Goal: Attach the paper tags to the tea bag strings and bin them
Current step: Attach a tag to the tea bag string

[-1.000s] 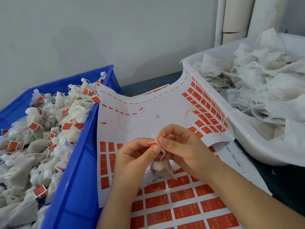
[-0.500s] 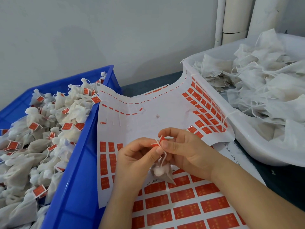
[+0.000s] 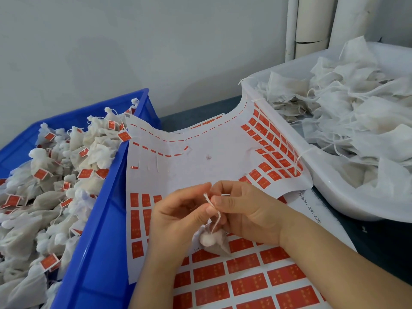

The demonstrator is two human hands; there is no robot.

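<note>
head view. your left hand (image 3: 178,217) and right hand (image 3: 245,210) meet at the centre, above the sheets of red tags. the white string (image 3: 211,204) runs up between your two thumb tips. the thumbs press together on it, and the other fingers of both hands are curled loosely around. the string's free end sticks up just above the pinch. your forefingers arch over it, their tips near each other but apart. whether a tag is on the string cannot be told.

the tea bag (image 3: 219,247) hangs from the string below your hands, its gathered white neck uppermost and its lower corner over the flat tag sheet (image 3: 245,284). a second, curled tag sheet (image 3: 200,161) lies behind your hands, bare white in the middle. its left edge rests on the rim of the blue bin (image 3: 100,230) and its right edge rides up the side of the white tub (image 3: 330,190).

the blue bin, at your left, is heaped with tagged tea bags (image 3: 66,175), each bearing a small red tag. the white tub, at your right, holds untagged bags (image 3: 356,121) with loose strings. both stand on the dark desk (image 3: 379,246), against a pale wall (image 3: 133,41). white pipes (image 3: 312,21) rise in the far right corner.
</note>
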